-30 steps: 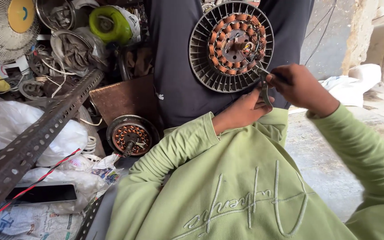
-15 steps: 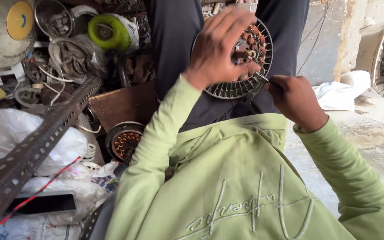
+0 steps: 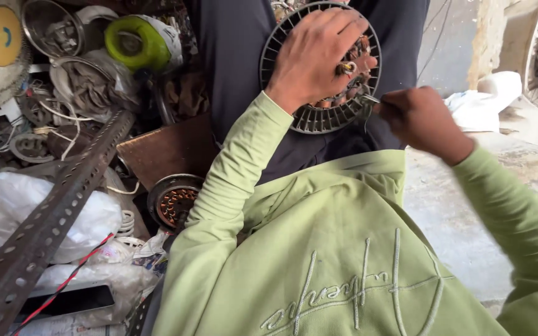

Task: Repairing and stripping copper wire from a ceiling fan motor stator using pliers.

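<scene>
Left hand (image 3: 316, 56) lies spread over the round grey finned fan motor (image 3: 319, 115) on the lap; right hand (image 3: 421, 118), fisted on a thin metal tool (image 3: 372, 98), probes its rim and could nick the copper windings.

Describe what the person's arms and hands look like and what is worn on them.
Both arms are covered by long, loose light-green sleeves ending at the wrists. The left hand and right hand are bare: no gloves, and no rings or watch visible. The same green top carries stitched script lettering on the chest.
</scene>
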